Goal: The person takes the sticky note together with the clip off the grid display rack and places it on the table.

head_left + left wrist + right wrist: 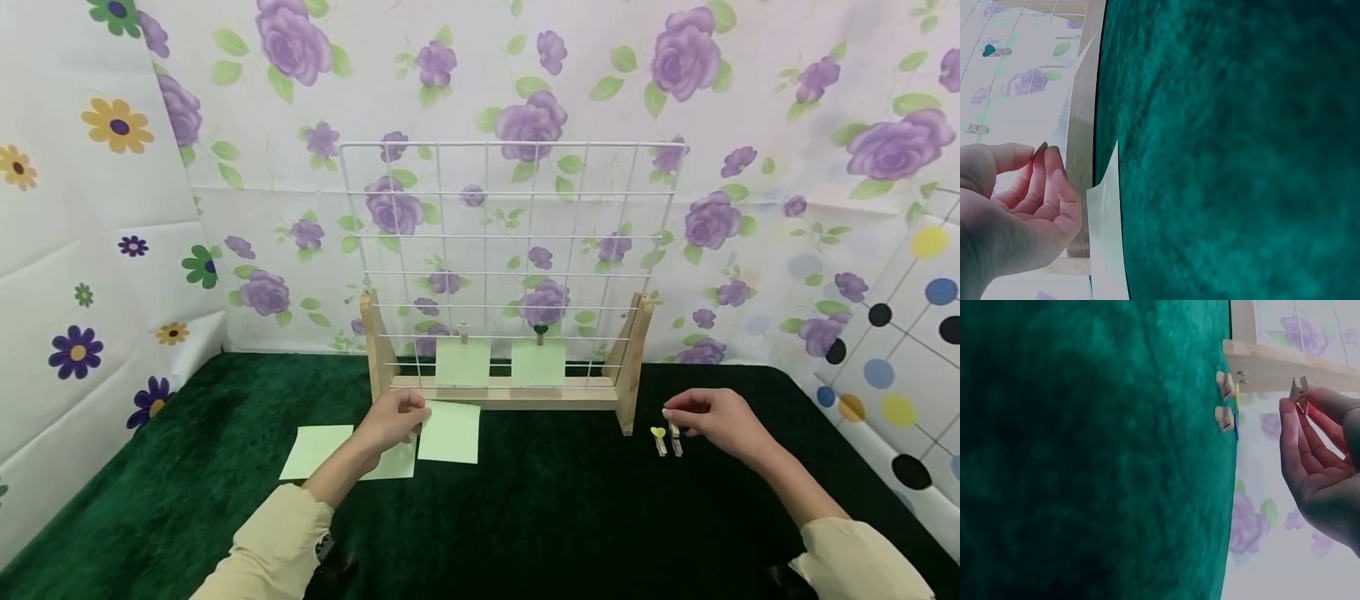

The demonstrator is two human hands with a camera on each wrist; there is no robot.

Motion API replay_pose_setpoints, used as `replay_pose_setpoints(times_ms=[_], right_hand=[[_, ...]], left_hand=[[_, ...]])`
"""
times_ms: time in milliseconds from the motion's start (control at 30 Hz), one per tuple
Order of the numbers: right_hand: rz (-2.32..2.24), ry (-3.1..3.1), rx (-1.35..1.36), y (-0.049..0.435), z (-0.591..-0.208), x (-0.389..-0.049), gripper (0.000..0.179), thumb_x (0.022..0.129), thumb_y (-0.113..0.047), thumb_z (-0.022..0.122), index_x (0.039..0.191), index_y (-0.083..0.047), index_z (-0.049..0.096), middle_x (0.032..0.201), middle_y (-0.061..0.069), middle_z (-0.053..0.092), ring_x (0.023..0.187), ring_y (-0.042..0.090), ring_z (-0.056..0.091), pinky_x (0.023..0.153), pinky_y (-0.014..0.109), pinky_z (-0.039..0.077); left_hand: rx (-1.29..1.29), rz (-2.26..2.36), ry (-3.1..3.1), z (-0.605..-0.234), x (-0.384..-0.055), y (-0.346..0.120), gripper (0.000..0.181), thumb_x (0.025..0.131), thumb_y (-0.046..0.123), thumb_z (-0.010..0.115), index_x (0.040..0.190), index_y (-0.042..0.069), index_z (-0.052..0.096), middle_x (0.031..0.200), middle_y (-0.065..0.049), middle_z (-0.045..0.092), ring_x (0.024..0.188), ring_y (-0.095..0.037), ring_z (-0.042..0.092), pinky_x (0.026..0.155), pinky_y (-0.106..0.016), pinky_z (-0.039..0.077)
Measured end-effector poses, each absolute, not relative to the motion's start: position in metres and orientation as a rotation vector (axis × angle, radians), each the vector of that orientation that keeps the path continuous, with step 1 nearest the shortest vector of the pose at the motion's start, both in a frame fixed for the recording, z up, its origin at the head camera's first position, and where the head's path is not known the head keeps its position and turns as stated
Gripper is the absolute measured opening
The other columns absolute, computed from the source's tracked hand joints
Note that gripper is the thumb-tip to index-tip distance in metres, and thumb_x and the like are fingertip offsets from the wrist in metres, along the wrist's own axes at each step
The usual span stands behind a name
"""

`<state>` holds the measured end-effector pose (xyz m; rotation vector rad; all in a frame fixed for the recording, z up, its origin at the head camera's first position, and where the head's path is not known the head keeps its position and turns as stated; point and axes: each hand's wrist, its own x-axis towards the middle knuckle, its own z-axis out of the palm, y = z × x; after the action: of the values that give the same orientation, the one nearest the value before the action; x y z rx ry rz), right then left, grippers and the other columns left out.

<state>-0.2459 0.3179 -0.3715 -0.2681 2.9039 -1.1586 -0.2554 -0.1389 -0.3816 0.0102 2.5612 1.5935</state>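
Right hand (1325, 484) partly hides its pinched clothespin (1299, 394)

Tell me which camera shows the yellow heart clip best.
Head view: the yellow heart clip shows its heart face-on. The right wrist view catches that heart edge-on; the left wrist view lacks it.

Left sleeve (262, 537): pale cream-yellow cloth, creased, cuff ending on the forearm. Right sleeve (858, 557): same colour, loose at the cuff, also stopping short of the wrist. Small dark item (324, 547) at the left cuff; from my remote station I cannot identify it. I log left hand (392, 421) and right hand (711, 419) as bare.
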Motion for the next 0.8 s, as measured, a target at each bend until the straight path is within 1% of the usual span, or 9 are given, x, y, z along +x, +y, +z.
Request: replay_pose_setpoints(times_ms=[267, 500, 667, 800], right_hand=[[-1.189, 2.877, -0.217, 0.336, -0.381, -0.244, 0.042, 0.093, -0.034, 0.066, 0.113, 0.002, 0.067, 0.101, 0.010, 0.068, 0.082, 0.020, 0.066, 0.071, 0.035, 0.055], [-1.170, 2.883, -0.199, 0.346, -0.385, -0.243, 0.041, 0.093, -0.032, 0.066, 0.114, 0.003, 0.067, 0.103, 0.013, 0.067, 0.084, 0.020, 0.065, 0.069, 0.032, 0.055], [-1.146, 2.856, -0.162, 0.354, -0.388, -0.244, 0.042, 0.093, -0.032, 0.066, 0.114, 0.004, 0.067, 0.104, 0.013, 0.067, 0.083, 0.019, 0.064, 0.068, 0.031, 0.054], [-1.120, 2.829, -0.175, 0.357, -0.391, -0.245, 0.038, 0.093, -0.030, 0.066, 0.113, 0.003, 0.067, 0.106, 0.013, 0.066, 0.083, 0.019, 0.062, 0.068, 0.030, 0.054]], left_hand=[[0.091, 1.510, 2.527, -0.381, -0.250, -0.143, 0.015, 0.097, 0.009, 0.056, 0.105, -0.002, 0.061, 0.090, -0.009, 0.063, 0.078, -0.020, 0.061, 0.061, -0.031, 0.045], [0.074, 1.478, 2.547, -0.382, -0.250, -0.145, 0.014, 0.096, 0.009, 0.056, 0.104, -0.002, 0.062, 0.090, -0.008, 0.065, 0.076, -0.019, 0.063, 0.059, -0.029, 0.040], [0.052, 1.438, 2.583, -0.381, -0.249, -0.146, 0.013, 0.096, 0.008, 0.057, 0.099, -0.002, 0.063, 0.083, -0.009, 0.062, 0.068, -0.019, 0.059, 0.059, -0.029, 0.042], [0.036, 1.433, 2.577, -0.382, -0.250, -0.144, 0.014, 0.096, 0.008, 0.056, 0.098, -0.003, 0.064, 0.077, -0.010, 0.059, 0.063, -0.018, 0.054, 0.055, -0.028, 0.038]])
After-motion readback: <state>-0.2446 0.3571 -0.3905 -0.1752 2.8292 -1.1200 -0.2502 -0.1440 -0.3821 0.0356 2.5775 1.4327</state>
